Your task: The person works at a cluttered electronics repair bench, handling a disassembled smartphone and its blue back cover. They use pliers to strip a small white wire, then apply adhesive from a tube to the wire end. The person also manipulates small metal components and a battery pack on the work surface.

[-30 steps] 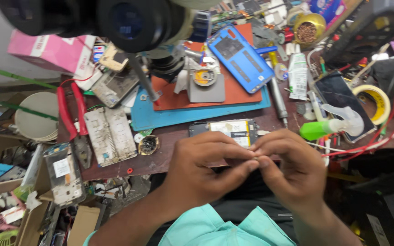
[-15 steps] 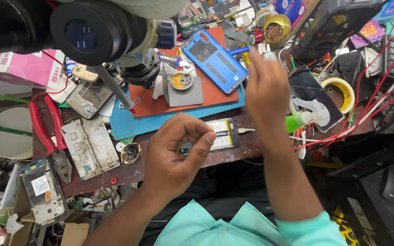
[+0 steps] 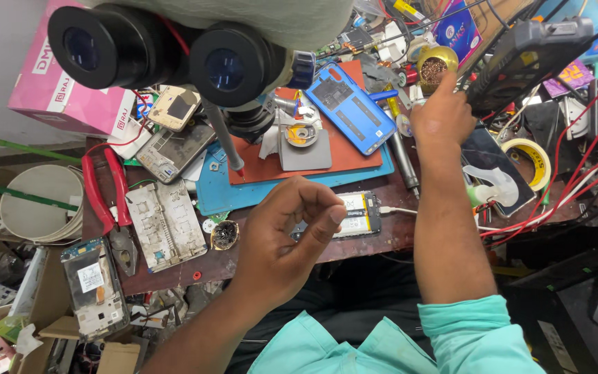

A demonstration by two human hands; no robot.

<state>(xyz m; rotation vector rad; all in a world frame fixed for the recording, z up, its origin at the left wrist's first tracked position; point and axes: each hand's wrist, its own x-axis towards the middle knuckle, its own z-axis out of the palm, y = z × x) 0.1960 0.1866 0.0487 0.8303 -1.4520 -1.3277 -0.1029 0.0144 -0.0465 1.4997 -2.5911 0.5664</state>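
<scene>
Head view. Left hand point(image 3: 286, 232) hovers over table point(image 3: 382, 242) front edge, fingers curled, thumb and fingertips nearly pinched; whether it holds anything, cannot tell. Phone battery board point(image 3: 354, 213) lies just beyond it, long axis left-right, cable end pointing right. Right hand point(image 3: 443, 114) stretched far, index finger extended beside brass-wool tip cleaner point(image 3: 434, 68), grasping nothing visible.

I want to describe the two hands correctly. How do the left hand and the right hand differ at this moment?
The left hand is curled near the body, fingertips pinched together above the opened phone; the right hand is stretched far forward, reaching towards the brass wool tip cleaner. What the left hand pinches is too small to tell. Both are bare.
</scene>
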